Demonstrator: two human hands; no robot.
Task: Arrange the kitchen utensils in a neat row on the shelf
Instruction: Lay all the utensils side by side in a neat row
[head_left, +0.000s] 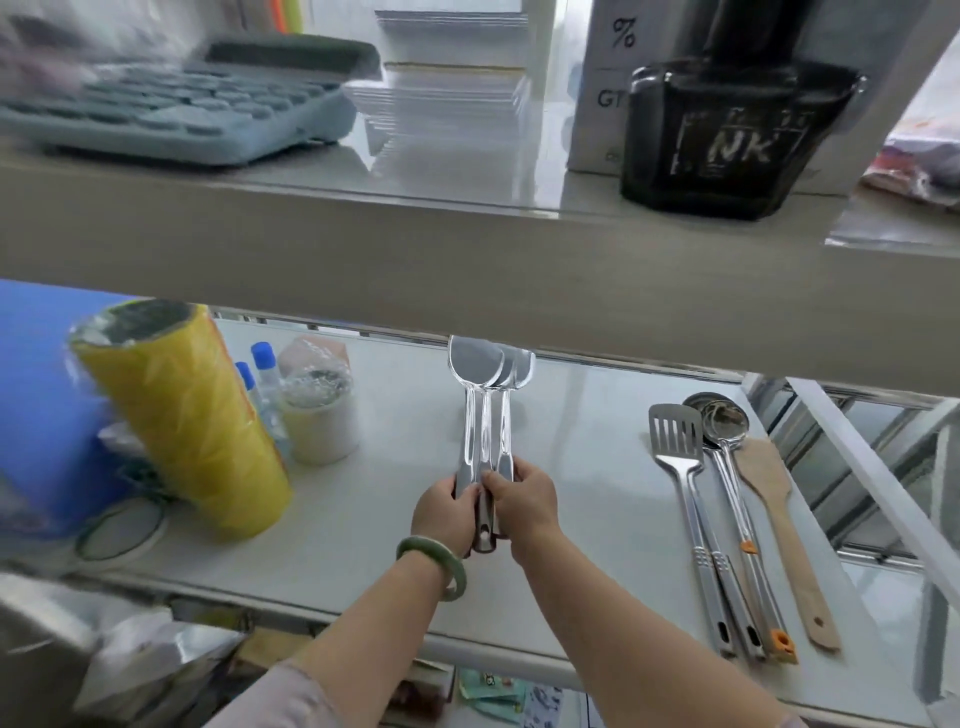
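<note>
Three steel spatulas (488, 395) lie bunched in the middle of the white shelf (363, 519), blades pointing away from me and overlapping. My left hand (447, 514) and my right hand (522, 501) both grip their handles side by side. To the right, a slotted steel turner (680, 467), two steel ladles (727, 431) and a wooden spatula (774, 499) lie in a row, handles toward me. The ladle bowls overlap.
A yellow roll (192, 421), small blue-capped bottles (265, 384) and a white cup (319, 415) stand at the left of the shelf. The upper shelf edge (467, 270) overhangs closely, carrying a calculator (176, 104) and a black bottle (727, 140). A metal rack (857, 467) lies at the right.
</note>
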